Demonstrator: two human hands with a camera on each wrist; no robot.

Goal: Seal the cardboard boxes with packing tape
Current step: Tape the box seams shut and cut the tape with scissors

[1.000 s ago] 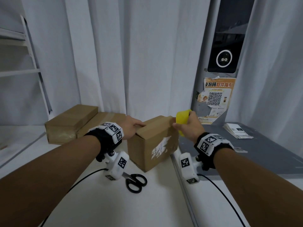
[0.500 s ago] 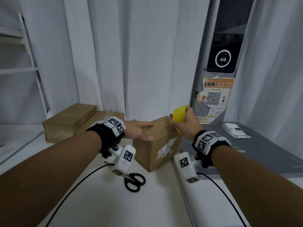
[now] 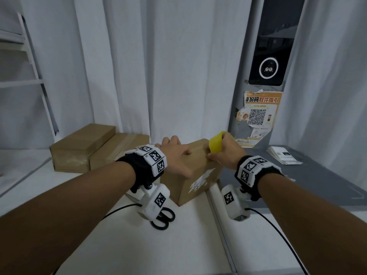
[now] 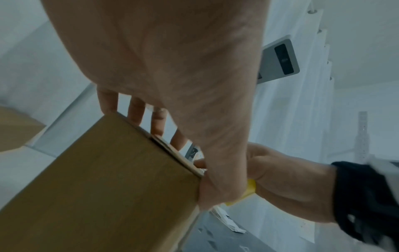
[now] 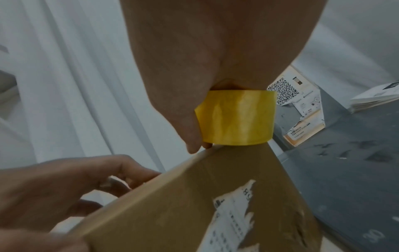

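A brown cardboard box [image 3: 200, 175] with a torn white label stands on the white table, and its side shows too [image 4: 97, 179] [image 5: 194, 204]. My left hand [image 3: 174, 157] lies flat on the box's top; its straight fingers [image 4: 136, 109] reach past the far edge and the thumb sits at the near corner. My right hand [image 3: 224, 153] grips a yellow roll of packing tape [image 3: 216, 143] [image 5: 235, 117]. The roll sits against the box's top right edge. Any strip of tape on the box is hidden by the hands.
Two more flat cardboard boxes [image 3: 81, 145] [image 3: 117, 153] lie at the back left against the curtain. Black-handled scissors [image 3: 162, 219] lie on the white table under my left wrist. A grey counter [image 3: 307, 181] at the right carries a stack of papers [image 3: 284, 155].
My left hand slid from the box's left top corner across its top towards the right. The right hand kept the tape roll at the box's right top edge.
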